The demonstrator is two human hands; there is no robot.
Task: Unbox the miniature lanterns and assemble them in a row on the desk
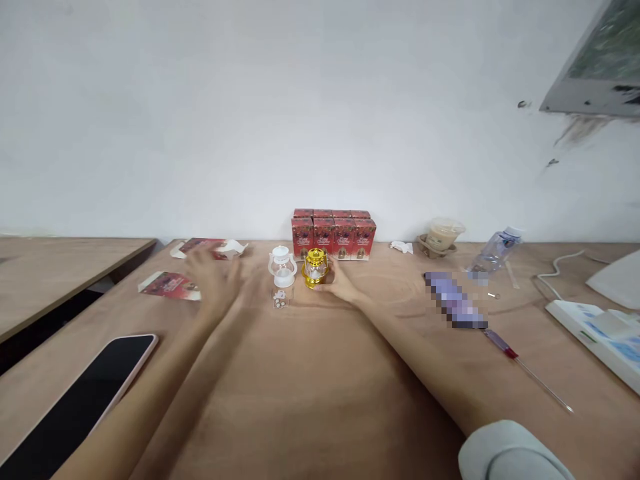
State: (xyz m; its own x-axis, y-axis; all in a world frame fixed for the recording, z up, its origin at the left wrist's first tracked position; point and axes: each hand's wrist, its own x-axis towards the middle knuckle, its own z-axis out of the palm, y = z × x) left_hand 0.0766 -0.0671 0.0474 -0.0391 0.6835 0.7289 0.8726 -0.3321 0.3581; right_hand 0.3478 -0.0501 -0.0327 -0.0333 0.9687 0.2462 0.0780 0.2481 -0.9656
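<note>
Phone lies nearest at 8 o'clock; my right hand grasps gold lantern, left hand blurred, fingers spread, released, at 11.

red boxes behind, bare table in front

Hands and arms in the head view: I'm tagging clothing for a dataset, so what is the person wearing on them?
Both forearms are bare. The left hand, blurred, and the right hand show no gloves; rings or a watch cannot be made out. The only clothing visible is a pale grey sleeve, pushed up on the right arm at the picture's bottom edge.
</note>
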